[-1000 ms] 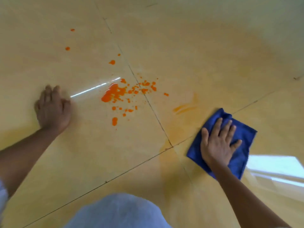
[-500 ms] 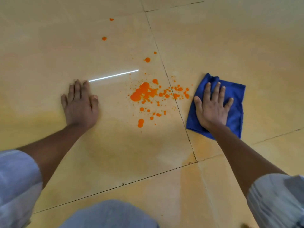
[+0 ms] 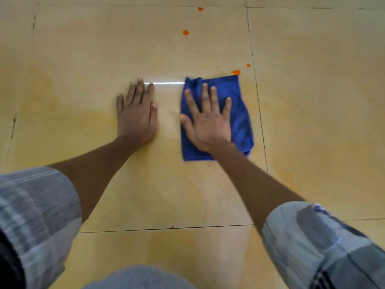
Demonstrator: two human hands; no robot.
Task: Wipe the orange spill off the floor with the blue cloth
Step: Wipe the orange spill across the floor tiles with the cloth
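Note:
The blue cloth lies flat on the yellow tiled floor, folded into a rough rectangle. My right hand presses flat on it, fingers spread. The main orange spill is hidden under the cloth. A few orange drops remain in sight: one at the cloth's far right corner, a small one beside it, and two farther off. My left hand rests palm down on the bare floor just left of the cloth.
Dark grout lines cross the floor right of the cloth and near my knees. A bright light reflection runs between the two hands. Faint orange smears tint the tiles at left and right. My grey sleeves and knee fill the bottom.
My right hand slid the cloth left over the main orange puddle, which is now covered. The left hand stayed planted on the floor. The view shifted so both hands sit more central.

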